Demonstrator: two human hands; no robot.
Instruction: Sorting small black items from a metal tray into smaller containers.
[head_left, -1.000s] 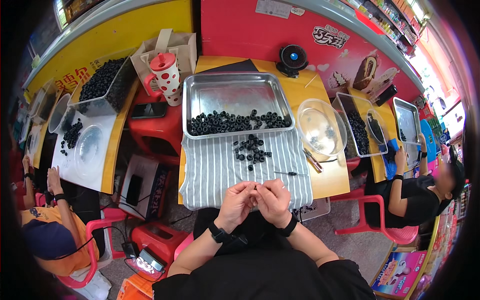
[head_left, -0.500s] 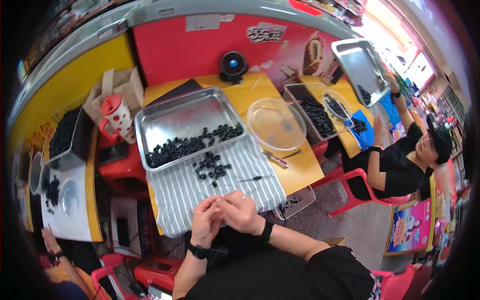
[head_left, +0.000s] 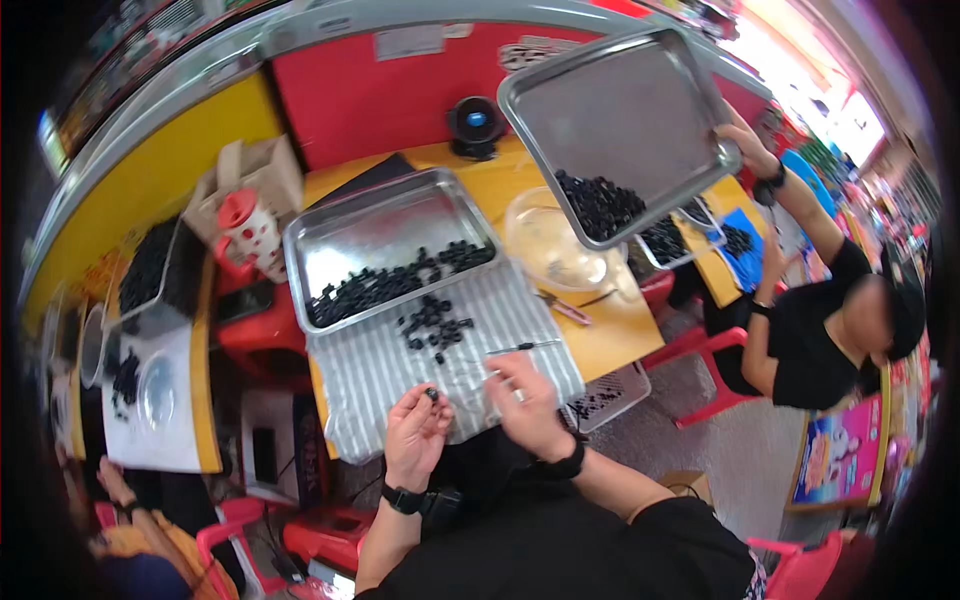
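My left hand is closed in a pinch on a small round black part, with what looks like a hole in it. Over the front of the striped cloth, my right hand has its fingers apart and slightly blurred, and I see nothing in them. Just beyond those fingers lies a thin metal tool with a black middle. Similar black parts form a loose pile on the cloth. More of them lie along the near side of a metal tray.
A co-worker's hand holds a second metal tray, tilted, over a clear round tub. Pink-handled pliers lie by the tub. A small fan stands at the back; a dotted cup is left.
My hands have moved apart; the black part now shows in my left fingers. My right hand has moved right, toward the thin tool. The co-worker's tray has swung left over the tub.
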